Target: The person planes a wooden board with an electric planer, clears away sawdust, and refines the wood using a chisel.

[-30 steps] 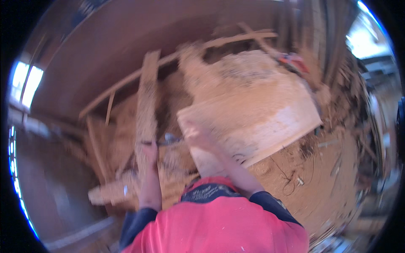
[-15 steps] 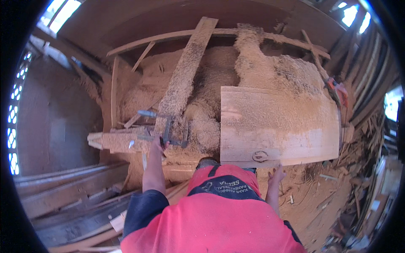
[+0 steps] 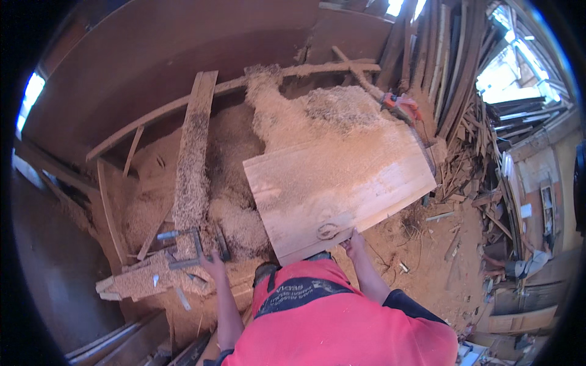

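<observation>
A wide, pale wooden panel (image 3: 366, 183) lies flat, its far part covered with wood shavings. Its near edge carries a dark ring-shaped mark. At that edge my right hand (image 3: 354, 242) grips the panel, with some fingers hidden beneath it. To the left, a metal bar clamp (image 3: 198, 243) with a blue handle sits on a shavings-covered beam. My left hand (image 3: 213, 265) is beside the clamp's near end and seems to touch it. Its fingers are too small and blurred to show whether they close around anything.
A long plank (image 3: 194, 152) under shavings runs away to the far rail. An orange power tool (image 3: 406, 108) rests at the panel's far right corner. Stacked timber (image 3: 448, 67) and scrap wood stand on the right. Another person (image 3: 530, 265) is at the far right.
My view has turned to the right, so the bench appears tilted and further left. My right hand has closed on the panel's near edge. The left hand stays by the clamp.
</observation>
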Motion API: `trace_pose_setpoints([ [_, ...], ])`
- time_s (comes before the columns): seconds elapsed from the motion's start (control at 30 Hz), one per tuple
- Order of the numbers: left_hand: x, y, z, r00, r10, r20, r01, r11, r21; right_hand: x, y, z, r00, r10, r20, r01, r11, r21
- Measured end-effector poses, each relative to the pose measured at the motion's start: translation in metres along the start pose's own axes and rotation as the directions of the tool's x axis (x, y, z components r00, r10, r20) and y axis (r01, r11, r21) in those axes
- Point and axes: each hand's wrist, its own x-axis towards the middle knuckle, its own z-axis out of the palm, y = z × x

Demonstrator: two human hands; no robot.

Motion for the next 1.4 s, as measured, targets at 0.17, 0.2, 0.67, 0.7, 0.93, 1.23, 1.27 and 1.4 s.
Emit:
trace_pose_setpoints([
  [0.17, -0.037, 0.189, -0.069, 0.488, 0.031, 0.872, 0.542, 0.772, -0.331, -0.057, -0.014, 0.004, 0.967, -0.210, -0.144, 0.209, 0.978, -0.023],
  [0.2, -0.032, 0.231, -0.095, 0.418, 0.024, 0.908, 0.623, 0.720, -0.306, -0.075, -0.024, 0.008, 0.940, -0.322, -0.112, 0.315, 0.946, -0.076],
  [0.67, 0.039, 0.341, -0.158, 0.652, 0.215, 0.727, 0.587, 0.463, -0.664, -0.182, -0.231, 0.166, 0.746, -0.615, 0.258, 0.641, 0.767, -0.026],
  [0.7, 0.038, 0.345, -0.155, 0.719, 0.192, 0.668, 0.539, 0.452, -0.711, -0.179, -0.239, 0.174, 0.741, -0.613, 0.274, 0.641, 0.767, -0.018],
  [0.93, 0.008, 0.397, -0.168, 0.976, 0.199, 0.087, -0.090, 0.734, -0.673, -0.155, -0.268, 0.187, 0.713, -0.524, 0.466, 0.625, 0.776, -0.083],
  [1.23, -0.038, 0.532, -0.137, 0.738, 0.656, -0.156, -0.663, 0.748, 0.011, -0.108, -0.278, 0.120, 0.537, -0.343, 0.770, 0.642, 0.758, -0.110],
  [1.27, -0.040, 0.531, -0.128, 0.744, 0.652, -0.147, -0.658, 0.753, 0.015, -0.105, -0.286, 0.108, 0.542, -0.332, 0.772, 0.636, 0.762, -0.119],
  [1.4, -0.034, 0.521, -0.108, 0.741, 0.658, -0.135, -0.620, 0.747, 0.239, -0.066, -0.318, 0.051, 0.503, -0.606, 0.616, 0.822, 0.555, -0.125],
])
